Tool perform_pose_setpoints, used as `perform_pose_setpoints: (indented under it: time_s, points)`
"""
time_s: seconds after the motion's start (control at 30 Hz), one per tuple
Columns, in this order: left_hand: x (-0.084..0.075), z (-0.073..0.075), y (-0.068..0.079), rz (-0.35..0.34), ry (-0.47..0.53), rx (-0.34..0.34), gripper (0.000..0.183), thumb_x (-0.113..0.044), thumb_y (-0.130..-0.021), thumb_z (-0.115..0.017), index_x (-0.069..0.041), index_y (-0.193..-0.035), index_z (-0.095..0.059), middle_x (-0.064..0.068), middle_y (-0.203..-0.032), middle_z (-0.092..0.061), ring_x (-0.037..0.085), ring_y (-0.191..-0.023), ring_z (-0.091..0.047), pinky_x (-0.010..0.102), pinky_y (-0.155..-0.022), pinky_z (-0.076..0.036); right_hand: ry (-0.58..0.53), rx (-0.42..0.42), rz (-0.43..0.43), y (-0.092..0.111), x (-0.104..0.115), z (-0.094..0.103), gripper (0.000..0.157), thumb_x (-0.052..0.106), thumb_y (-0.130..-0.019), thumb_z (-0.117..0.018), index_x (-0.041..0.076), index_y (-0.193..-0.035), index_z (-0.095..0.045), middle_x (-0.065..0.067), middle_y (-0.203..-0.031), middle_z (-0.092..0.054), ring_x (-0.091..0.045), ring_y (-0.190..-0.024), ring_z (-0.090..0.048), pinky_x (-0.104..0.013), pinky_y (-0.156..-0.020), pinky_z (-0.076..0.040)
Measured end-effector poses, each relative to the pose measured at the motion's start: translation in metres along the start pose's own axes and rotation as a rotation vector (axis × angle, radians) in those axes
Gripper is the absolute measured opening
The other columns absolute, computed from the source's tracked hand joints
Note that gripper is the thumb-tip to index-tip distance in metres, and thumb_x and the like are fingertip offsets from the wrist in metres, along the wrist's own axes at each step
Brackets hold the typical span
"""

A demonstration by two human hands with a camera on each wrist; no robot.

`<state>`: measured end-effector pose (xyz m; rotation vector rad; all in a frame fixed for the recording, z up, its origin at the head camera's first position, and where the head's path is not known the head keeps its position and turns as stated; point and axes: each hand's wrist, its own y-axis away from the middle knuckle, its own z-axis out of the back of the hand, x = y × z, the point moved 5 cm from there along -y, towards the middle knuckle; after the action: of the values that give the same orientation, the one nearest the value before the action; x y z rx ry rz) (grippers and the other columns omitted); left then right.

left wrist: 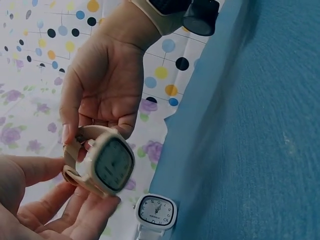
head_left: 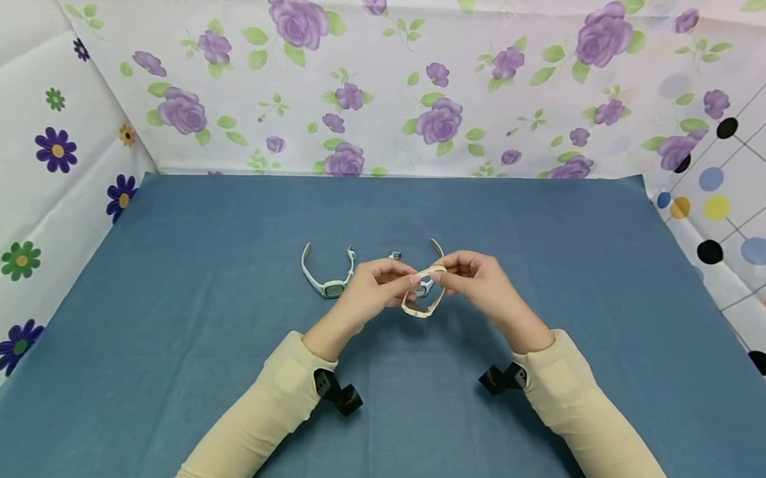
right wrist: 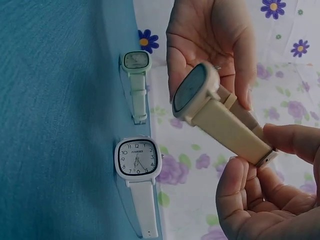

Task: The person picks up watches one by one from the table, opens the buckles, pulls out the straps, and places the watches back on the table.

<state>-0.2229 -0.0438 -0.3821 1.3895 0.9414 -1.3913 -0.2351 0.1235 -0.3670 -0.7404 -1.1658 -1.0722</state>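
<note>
A beige wristwatch point(head_left: 417, 312) with a squarish case is held up by both hands above the blue cloth, its strap bent into a loop. My left hand point(head_left: 373, 289) pinches one side of the strap between thumb and fingers. The other side is gripped by my right hand point(head_left: 485, 285), whose thumb and fingertips are at the strap's buckle end point(right wrist: 267, 159). Behind and below the held watch lies a white watch point(right wrist: 137, 157), partly hidden by the hands in the head view. To the left of it, a mint green watch point(head_left: 334, 289) lies with its strap spread open.
Blue cloth point(head_left: 216, 375) covers the table. A purple flowered sheet point(head_left: 393, 71) rises at the back, a flower-dotted sheet point(head_left: 23, 195) at the left and a polka-dot sheet point(head_left: 746, 217) at the right. Each wrist carries a small black camera point(head_left: 339, 393).
</note>
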Motion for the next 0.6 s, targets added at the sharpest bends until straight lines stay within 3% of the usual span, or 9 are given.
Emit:
perform_pose_setpoints:
  time_s: [0.07,0.17,0.3,0.6]
  points:
    - [-0.0006,0.0003,0.0001,-0.013,-0.013,-0.01,0.019,-0.009,-0.093,-0.06,0.004,-0.107,-0.066,0.025,-0.103,-0.065,0.027,-0.086,-0.068,0.033,-0.076,-0.058,0.0,0.003,0.003,-0.0001,-0.0002,-0.0005,0.021,0.012,-0.093,-0.062,-0.003,-0.108,-0.065,-0.014,-0.092,-0.063,-0.024,-0.074,-0.057,-0.044,-0.074,-0.053]
    - [-0.0004,0.0015,-0.0007,-0.04,-0.041,-0.038,0.018,-0.009,-0.093,-0.062,0.003,-0.105,-0.067,0.019,-0.103,-0.066,0.025,-0.09,-0.067,0.037,-0.08,-0.057,0.008,0.008,0.013,-0.0003,-0.0006,-0.001,0.021,0.011,-0.092,-0.064,-0.002,-0.107,-0.066,-0.01,-0.09,-0.064,-0.029,-0.076,-0.057,-0.042,-0.072,-0.053]
    - [0.0002,0.0026,-0.001,-0.044,-0.037,-0.068,0.018,-0.009,-0.092,-0.063,0.003,-0.104,-0.069,0.016,-0.102,-0.067,0.011,-0.085,-0.065,0.044,-0.085,-0.055,0.019,0.015,0.034,-0.0005,-0.0012,-0.0009,0.02,0.01,-0.091,-0.064,-0.003,-0.107,-0.066,-0.005,-0.091,-0.065,-0.025,-0.078,-0.059,-0.041,-0.073,-0.053]
    - [0.002,-0.0015,0.0,-0.024,-0.014,-0.067,0.019,-0.008,-0.09,-0.065,0.004,-0.105,-0.07,0.017,-0.103,-0.068,0.019,-0.089,-0.067,0.032,-0.08,-0.057,0.028,0.025,0.035,-0.0014,-0.0022,-0.0012,0.019,0.01,-0.091,-0.065,-0.001,-0.106,-0.067,-0.002,-0.088,-0.063,-0.028,-0.077,-0.057,-0.036,-0.067,-0.051]
